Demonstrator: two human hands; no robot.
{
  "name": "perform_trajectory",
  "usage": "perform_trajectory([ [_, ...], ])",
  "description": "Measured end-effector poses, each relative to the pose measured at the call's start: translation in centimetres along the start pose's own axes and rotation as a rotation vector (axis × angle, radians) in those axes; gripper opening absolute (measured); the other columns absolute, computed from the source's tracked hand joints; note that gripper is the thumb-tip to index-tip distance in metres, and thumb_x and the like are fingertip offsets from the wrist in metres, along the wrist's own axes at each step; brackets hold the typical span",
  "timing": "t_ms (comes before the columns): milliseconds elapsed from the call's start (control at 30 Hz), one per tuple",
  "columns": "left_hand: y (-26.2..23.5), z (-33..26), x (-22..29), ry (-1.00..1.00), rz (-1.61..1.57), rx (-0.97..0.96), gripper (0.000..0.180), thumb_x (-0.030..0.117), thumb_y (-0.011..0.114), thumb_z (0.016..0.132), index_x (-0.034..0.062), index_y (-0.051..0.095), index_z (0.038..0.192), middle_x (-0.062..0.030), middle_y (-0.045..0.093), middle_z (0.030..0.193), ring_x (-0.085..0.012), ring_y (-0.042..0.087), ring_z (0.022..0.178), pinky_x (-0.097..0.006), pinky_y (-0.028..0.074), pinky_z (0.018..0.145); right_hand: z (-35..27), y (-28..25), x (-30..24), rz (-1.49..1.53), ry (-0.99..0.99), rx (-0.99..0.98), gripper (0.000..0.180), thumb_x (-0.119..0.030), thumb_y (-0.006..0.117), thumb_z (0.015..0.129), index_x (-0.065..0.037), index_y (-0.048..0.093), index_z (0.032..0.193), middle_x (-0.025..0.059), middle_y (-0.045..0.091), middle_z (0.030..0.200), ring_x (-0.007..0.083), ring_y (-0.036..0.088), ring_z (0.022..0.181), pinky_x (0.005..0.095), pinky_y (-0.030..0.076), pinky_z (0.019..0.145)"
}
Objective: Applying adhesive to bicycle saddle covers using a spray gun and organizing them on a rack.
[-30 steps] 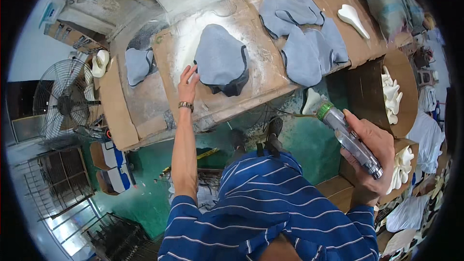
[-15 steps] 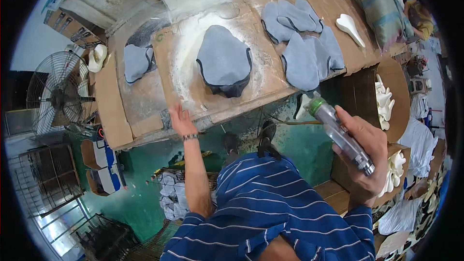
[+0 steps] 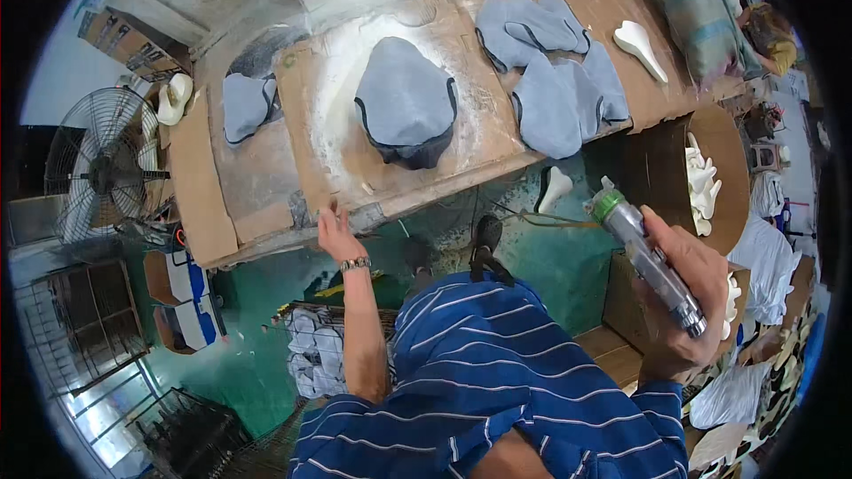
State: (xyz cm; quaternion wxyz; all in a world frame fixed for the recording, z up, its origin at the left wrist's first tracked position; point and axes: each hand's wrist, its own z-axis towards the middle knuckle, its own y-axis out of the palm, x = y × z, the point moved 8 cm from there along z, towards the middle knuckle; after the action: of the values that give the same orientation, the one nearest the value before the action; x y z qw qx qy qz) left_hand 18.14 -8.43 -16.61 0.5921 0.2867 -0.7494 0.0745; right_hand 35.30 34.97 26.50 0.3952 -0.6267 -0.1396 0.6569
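Note:
My right hand (image 3: 682, 288) is closed round a clear tube-shaped tool (image 3: 641, 248) with a green collar at one end and a metal fitting at the other; its kind I cannot make out. The tool is held over the floor, in front of the cardboard-covered bench (image 3: 404, 199). My left hand (image 3: 339, 237) is empty, its fingers loosely apart, by the bench's front edge. On a powdery white patch of cardboard lies a grey saddle-shaped fabric cover (image 3: 406, 93) with black edging, touched by neither hand. Several more grey fabric covers (image 3: 548, 106) lie overlapping to its right.
Another grey cover (image 3: 246, 108) lies at the bench's left, and a white saddle-shaped piece (image 3: 639, 48) at its right. A fan (image 3: 106, 168) stands left. Cardboard boxes hold white pieces (image 3: 701, 186) at right. One white piece (image 3: 556, 188) shows beneath the bench edge.
My right hand has moved slightly right and down with the tool. My left hand has shifted down a little, its fingers bending more. The grey covers lie as before.

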Motion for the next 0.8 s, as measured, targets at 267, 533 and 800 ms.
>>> perform_trajectory([
  [267, 8.6, 0.5, 7.1, 0.287, 0.094, -0.203, 0.042, 0.032, 0.059, 0.107, -0.0035, 0.067, 0.127, -0.0146, 0.065, 0.134, -0.0263, 0.062, 0.124, -0.041, 0.048, 0.107, -1.7, -0.2, 0.2, 0.06, -0.076, -0.093, 0.051, -0.024, 0.074, 0.071, 0.002, 0.079, 0.114, 0.0086, 0.064, 0.07, 0.0222, 0.064, 0.062, 0.0307, 0.049, 0.063],
  [533, 22.0, 1.0, 9.9, 0.985, 1.034, -0.633, 0.04, 0.028, 0.082, 0.081, 0.0092, 0.078, 0.116, -0.0159, 0.067, 0.133, -0.0357, 0.056, 0.132, -0.048, 0.044, 0.111, -2.0, -2.1, 2.5, -0.017, -0.121, -0.127, 0.067, -0.015, 0.079, 0.071, 0.005, 0.067, 0.134, 0.0126, 0.068, 0.078, 0.0262, 0.067, 0.065, 0.0345, 0.05, 0.06],
  [800, 25.6, 2.4, 9.8, 0.973, 1.111, -0.761, 0.021, 0.022, 0.086, 0.073, 0.0104, 0.084, 0.09, -0.0053, 0.069, 0.134, -0.0334, 0.048, 0.141, -0.046, 0.039, 0.117, -2.9, -2.0, 4.7, 0.034, -0.042, -0.261, 0.073, -0.034, 0.071, 0.073, 0.009, 0.067, 0.131, 0.0175, 0.067, 0.078, 0.0306, 0.068, 0.068, 0.0352, 0.052, 0.067],
])
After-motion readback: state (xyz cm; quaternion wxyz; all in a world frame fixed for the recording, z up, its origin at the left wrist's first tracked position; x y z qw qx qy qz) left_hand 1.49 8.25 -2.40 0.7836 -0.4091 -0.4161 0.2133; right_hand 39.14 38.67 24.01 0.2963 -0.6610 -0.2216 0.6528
